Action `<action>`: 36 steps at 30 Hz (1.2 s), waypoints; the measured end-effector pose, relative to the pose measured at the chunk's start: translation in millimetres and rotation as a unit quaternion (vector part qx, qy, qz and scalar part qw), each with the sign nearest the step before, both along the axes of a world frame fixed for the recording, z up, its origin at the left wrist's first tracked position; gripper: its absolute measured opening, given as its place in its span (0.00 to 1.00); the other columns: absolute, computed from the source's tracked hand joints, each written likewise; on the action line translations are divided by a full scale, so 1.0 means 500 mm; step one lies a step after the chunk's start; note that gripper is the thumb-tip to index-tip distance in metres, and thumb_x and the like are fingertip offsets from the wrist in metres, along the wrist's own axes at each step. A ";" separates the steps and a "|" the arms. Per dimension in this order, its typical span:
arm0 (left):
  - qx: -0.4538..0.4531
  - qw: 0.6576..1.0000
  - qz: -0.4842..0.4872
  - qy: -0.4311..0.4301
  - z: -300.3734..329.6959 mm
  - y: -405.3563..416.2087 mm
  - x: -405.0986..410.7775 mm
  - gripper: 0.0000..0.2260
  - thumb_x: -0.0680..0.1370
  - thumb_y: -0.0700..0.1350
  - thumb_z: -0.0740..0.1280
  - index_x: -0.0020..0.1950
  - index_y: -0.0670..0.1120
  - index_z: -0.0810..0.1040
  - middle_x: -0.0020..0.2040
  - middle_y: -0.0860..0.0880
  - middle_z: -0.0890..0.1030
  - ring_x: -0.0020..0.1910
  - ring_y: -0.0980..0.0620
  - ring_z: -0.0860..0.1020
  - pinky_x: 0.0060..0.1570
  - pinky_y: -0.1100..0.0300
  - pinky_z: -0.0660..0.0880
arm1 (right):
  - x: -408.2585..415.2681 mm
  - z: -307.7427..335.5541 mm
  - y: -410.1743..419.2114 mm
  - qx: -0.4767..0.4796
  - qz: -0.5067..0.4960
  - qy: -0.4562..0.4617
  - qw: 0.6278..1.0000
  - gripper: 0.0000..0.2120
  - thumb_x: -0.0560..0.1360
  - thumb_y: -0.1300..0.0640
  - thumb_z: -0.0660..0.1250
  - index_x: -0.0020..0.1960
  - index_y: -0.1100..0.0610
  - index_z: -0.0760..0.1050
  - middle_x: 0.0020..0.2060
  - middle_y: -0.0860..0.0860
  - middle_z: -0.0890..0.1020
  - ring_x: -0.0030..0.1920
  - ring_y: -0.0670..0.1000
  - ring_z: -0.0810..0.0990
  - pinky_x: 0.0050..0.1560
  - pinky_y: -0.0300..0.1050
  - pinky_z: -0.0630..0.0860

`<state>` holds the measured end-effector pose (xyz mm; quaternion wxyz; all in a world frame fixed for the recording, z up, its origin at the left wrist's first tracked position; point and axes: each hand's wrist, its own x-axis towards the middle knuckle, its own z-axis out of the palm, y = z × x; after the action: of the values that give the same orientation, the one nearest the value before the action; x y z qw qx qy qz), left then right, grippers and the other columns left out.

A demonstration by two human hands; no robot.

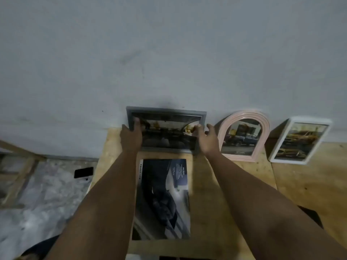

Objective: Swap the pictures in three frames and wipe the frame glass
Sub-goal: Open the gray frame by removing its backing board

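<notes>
A grey rectangular frame (166, 111) leans against the wall at the back of a wooden board. My left hand (131, 136) grips its left edge, thumb outside and fingers on the glass. My right hand (206, 138) rests at its right edge with fingers spread, thumb touching the glass; how firm the hold is stays unclear. A loose car picture (163, 199) lies flat on the board in front of the frame, between my forearms. To the right, a pink arched frame (244, 117) and a white rectangular frame (277, 147) lean on the wall, each holding a car picture.
The wooden board (216, 184) lies on a mottled grey floor (47, 194). A black phone (83, 172) sits on the floor left of the board. Wooden slats (20, 177) stand at far left. A dark object (311, 214) lies at the board's right.
</notes>
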<state>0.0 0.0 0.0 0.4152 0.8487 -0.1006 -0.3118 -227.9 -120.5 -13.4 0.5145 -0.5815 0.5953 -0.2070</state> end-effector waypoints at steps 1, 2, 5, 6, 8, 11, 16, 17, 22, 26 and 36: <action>-0.012 0.999 0.025 0.018 -0.005 -0.011 0.012 0.43 0.80 0.71 0.56 0.85 0.44 0.50 0.83 0.41 0.56 0.81 0.40 0.59 0.80 0.44 0.58 | 0.004 -0.007 -0.009 0.001 -0.006 -0.011 1.000 0.35 0.80 0.34 0.60 0.80 0.51 0.60 0.77 0.56 0.69 0.75 0.59 0.68 0.75 0.59 0.66; -0.019 0.998 0.042 0.041 -0.007 -0.020 0.022 0.43 0.80 0.71 0.55 0.85 0.44 0.50 0.83 0.41 0.57 0.81 0.40 0.60 0.79 0.45 0.59 | 0.008 -0.007 -0.015 0.011 -0.005 -0.013 1.000 0.34 0.80 0.35 0.60 0.80 0.52 0.61 0.76 0.55 0.70 0.74 0.58 0.70 0.75 0.57 0.66; -0.055 0.992 0.055 0.098 -0.031 -0.038 0.060 0.53 0.68 0.84 0.53 0.81 0.48 0.63 0.78 0.41 0.69 0.74 0.38 0.70 0.75 0.41 0.68 | 0.017 -0.012 -0.022 0.033 0.013 -0.025 0.999 0.30 0.82 0.39 0.61 0.77 0.54 0.64 0.69 0.52 0.75 0.69 0.54 0.74 0.68 0.49 0.69; -0.059 0.992 0.053 0.102 -0.056 -0.040 0.071 0.57 0.62 0.87 0.52 0.79 0.49 0.68 0.74 0.41 0.74 0.70 0.38 0.74 0.72 0.40 0.71 | 0.022 -0.010 -0.021 0.039 0.018 -0.022 0.999 0.30 0.82 0.39 0.62 0.77 0.54 0.64 0.67 0.51 0.76 0.67 0.53 0.74 0.66 0.48 0.69; -0.069 0.992 0.037 0.098 -0.104 -0.043 0.092 0.61 0.58 0.89 0.51 0.77 0.49 0.70 0.72 0.42 0.76 0.67 0.39 0.76 0.69 0.39 0.73 | 0.031 -0.003 -0.020 0.043 0.025 -0.027 0.998 0.35 0.79 0.33 0.61 0.77 0.54 0.63 0.69 0.51 0.75 0.68 0.54 0.74 0.68 0.50 0.70; -0.087 0.991 0.019 0.100 -0.047 -0.032 0.062 0.58 0.62 0.87 0.53 0.80 0.48 0.65 0.74 0.43 0.74 0.70 0.41 0.75 0.71 0.40 0.72 | 0.039 0.001 -0.012 0.042 0.016 -0.019 0.999 0.45 0.72 0.25 0.60 0.78 0.53 0.60 0.73 0.55 0.73 0.71 0.59 0.72 0.72 0.58 0.70; -0.110 0.991 -0.025 0.066 0.034 0.011 0.024 0.47 0.72 0.81 0.53 0.79 0.49 0.66 0.70 0.48 0.75 0.67 0.46 0.75 0.69 0.47 0.72 | 0.025 0.044 0.031 0.022 -0.025 -0.035 0.999 0.51 0.68 0.20 0.58 0.80 0.51 0.59 0.76 0.53 0.70 0.75 0.57 0.69 0.75 0.58 0.66; -0.113 0.991 -0.039 0.060 0.039 0.023 0.023 0.48 0.70 0.82 0.53 0.78 0.50 0.68 0.70 0.47 0.76 0.66 0.45 0.76 0.68 0.45 0.73 | 0.018 0.051 0.042 0.016 -0.031 -0.036 0.999 0.50 0.68 0.21 0.58 0.80 0.51 0.59 0.76 0.54 0.70 0.75 0.58 0.69 0.75 0.58 0.65; -0.124 0.989 -0.069 0.027 0.101 0.093 -0.044 0.38 0.78 0.74 0.56 0.77 0.48 0.68 0.71 0.46 0.75 0.67 0.45 0.74 0.68 0.46 0.72 | -0.057 0.096 0.119 0.003 -0.044 -0.044 0.998 0.47 0.70 0.21 0.58 0.79 0.50 0.62 0.75 0.54 0.72 0.74 0.59 0.70 0.74 0.61 0.67; -0.158 0.981 -0.104 0.048 0.121 0.150 -0.125 0.31 0.80 0.70 0.59 0.71 0.47 0.75 0.59 0.50 0.81 0.63 0.46 0.79 0.59 0.54 0.75 | -0.160 0.121 0.193 -0.012 -0.068 -0.035 0.997 0.36 0.76 0.28 0.60 0.74 0.51 0.69 0.69 0.53 0.77 0.68 0.58 0.75 0.68 0.57 0.72; -0.131 0.959 -0.229 0.103 0.126 0.233 -0.360 0.49 0.66 0.85 0.55 0.80 0.58 0.62 0.78 0.49 0.71 0.75 0.42 0.71 0.74 0.39 0.67 | -0.406 0.152 0.329 -0.028 -0.232 -0.015 0.972 0.34 0.72 0.20 0.54 0.48 0.49 0.78 0.48 0.54 0.81 0.44 0.51 0.79 0.55 0.53 0.78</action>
<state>-179.8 116.5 63.2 0.4488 0.7042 -0.2890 -0.4681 -430.8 43.8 62.6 0.4446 -0.4382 0.7004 -0.3461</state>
